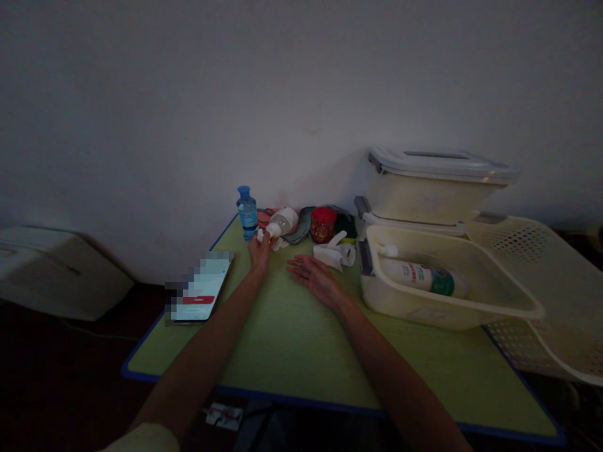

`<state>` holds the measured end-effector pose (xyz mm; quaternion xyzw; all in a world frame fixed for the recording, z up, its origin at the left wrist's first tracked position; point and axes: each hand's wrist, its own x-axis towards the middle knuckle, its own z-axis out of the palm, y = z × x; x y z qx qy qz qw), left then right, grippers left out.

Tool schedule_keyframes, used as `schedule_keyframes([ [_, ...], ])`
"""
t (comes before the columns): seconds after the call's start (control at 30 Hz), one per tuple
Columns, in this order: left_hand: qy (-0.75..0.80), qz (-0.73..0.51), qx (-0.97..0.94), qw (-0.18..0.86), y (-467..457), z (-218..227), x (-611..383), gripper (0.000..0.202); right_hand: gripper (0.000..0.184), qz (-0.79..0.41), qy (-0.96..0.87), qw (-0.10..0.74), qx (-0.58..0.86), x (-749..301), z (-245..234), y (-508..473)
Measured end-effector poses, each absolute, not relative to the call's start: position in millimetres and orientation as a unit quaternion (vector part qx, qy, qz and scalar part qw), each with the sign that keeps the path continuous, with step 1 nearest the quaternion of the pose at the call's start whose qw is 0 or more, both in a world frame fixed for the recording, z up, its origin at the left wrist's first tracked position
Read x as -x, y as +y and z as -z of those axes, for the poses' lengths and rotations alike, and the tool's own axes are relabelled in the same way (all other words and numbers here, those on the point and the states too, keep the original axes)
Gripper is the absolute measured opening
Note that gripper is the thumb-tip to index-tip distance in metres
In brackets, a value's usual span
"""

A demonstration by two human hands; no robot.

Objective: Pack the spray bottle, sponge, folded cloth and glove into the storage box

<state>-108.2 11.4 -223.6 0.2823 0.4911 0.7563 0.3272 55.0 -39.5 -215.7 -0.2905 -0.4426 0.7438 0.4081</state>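
Observation:
My left hand [260,249] reaches to the far side of a green table [282,339], its fingers closed on the nozzle end of a white spray bottle [281,221] that lies on its side. My right hand [315,276] rests flat on the tabletop with fingers stretched out, holding nothing, just short of a white trigger sprayer head [335,252]. A small blue water bottle [247,213] stands upright left of the lying bottle. A red round tin [323,224] sits behind the sprayer head, on dark cloths.
A cream plastic tub [471,312] at the right holds a lying white bottle [424,276]. Behind it stands a lidded box [436,185]. A perforated basket [551,282] leans at the far right. A phone [202,289] lies at the table's left edge.

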Motion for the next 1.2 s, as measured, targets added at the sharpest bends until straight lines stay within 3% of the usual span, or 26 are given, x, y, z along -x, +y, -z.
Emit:
schedule_keyframes([
  [0.3,0.436,-0.798,-0.185,0.373,1,203,110,0.015,0.029,-0.79,-0.364,0.412,0.271,-55,217,-36],
  [0.6,0.425,-0.783,-0.21,0.403,0,209,106,0.022,0.049,-0.863,-0.292,0.357,0.204,-64,202,-37],
  [0.77,0.411,-0.783,-0.219,0.413,0,209,105,0.023,0.026,-0.849,-0.306,0.354,0.245,-58,209,-39],
  [0.93,0.378,-0.736,-0.235,0.509,-7,198,101,0.034,0.025,-0.847,-0.302,0.371,0.231,-56,206,-42],
  [1.13,0.268,-0.649,-0.286,0.653,-23,187,93,0.028,0.058,-0.888,-0.276,0.313,0.194,-66,199,-41],
  [1.2,0.261,-0.643,-0.278,0.664,-24,188,92,0.025,0.061,-0.881,-0.286,0.314,0.21,-65,201,-40],
])
